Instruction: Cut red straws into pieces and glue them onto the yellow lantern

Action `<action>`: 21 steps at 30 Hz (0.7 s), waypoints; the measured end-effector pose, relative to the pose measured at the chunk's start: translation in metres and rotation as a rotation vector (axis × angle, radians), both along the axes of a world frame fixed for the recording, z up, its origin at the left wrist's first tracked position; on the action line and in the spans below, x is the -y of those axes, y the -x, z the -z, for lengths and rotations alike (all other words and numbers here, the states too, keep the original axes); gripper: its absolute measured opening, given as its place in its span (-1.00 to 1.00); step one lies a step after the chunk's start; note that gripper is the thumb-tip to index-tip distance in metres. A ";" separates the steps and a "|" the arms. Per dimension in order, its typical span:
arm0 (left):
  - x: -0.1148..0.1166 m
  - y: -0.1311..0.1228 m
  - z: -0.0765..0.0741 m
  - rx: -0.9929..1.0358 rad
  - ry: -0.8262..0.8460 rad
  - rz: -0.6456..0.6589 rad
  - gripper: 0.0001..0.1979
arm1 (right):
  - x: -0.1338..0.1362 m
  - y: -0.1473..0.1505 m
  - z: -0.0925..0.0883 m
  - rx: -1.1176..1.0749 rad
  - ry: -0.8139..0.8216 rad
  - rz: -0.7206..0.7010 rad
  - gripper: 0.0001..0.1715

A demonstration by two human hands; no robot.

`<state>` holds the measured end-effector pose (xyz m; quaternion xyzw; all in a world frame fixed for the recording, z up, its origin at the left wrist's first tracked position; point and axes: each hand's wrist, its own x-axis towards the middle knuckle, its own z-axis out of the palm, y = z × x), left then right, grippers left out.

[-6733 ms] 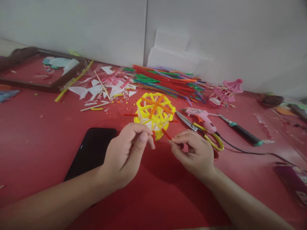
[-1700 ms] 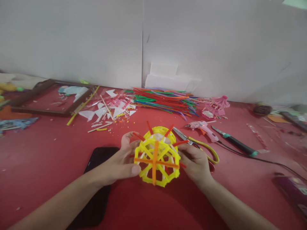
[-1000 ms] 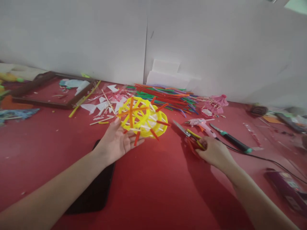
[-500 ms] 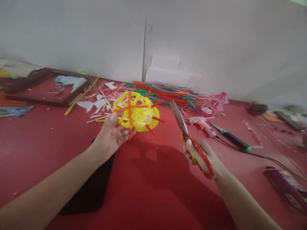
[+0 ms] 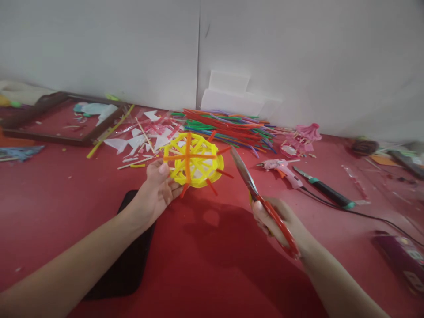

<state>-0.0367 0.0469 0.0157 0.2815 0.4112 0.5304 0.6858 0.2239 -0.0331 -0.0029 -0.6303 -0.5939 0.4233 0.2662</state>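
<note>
My left hand [image 5: 161, 183] pinches the left edge of a yellow pipe-cleaner frame [image 5: 198, 177], round and openwork, held up above the red table. An orange cross of pipe cleaners spans its near face, and several orange-red ends stick out around its rim. My right hand [image 5: 273, 216] is wrapped round the red handles of a pair of scissors [image 5: 247, 176]. Their blades point up and left, nearly together, with the tips close to the ends on the frame's right side. Whether the tips touch an end I cannot tell.
Behind lies a bundle of coloured pipe cleaners [image 5: 228, 128]. To the right are a pink glue gun [image 5: 281, 170], a craft knife [image 5: 326, 190] and a purple box [image 5: 395, 254]. A black phone-like slab [image 5: 126, 265] sits under my left forearm; a dark wooden frame [image 5: 43, 137] is back left.
The yellow frame in my left hand has shifted slightly right and down and turned a little. The scissor blades have come closer together, and their tips are nearer the frame.
</note>
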 end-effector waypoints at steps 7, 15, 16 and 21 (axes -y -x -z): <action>-0.002 0.004 0.005 -0.002 -0.019 0.065 -0.24 | -0.002 0.004 -0.004 0.014 0.006 0.032 -0.34; -0.001 0.008 0.008 -0.004 -0.005 0.052 -0.32 | -0.005 0.003 -0.002 0.057 0.013 0.051 -0.35; -0.002 0.009 0.010 0.005 -0.011 0.066 -0.34 | -0.005 0.004 -0.003 0.071 0.003 0.058 -0.35; -0.004 0.015 0.018 0.072 -0.053 0.121 -0.40 | -0.001 0.010 -0.010 0.124 -0.057 0.112 -0.34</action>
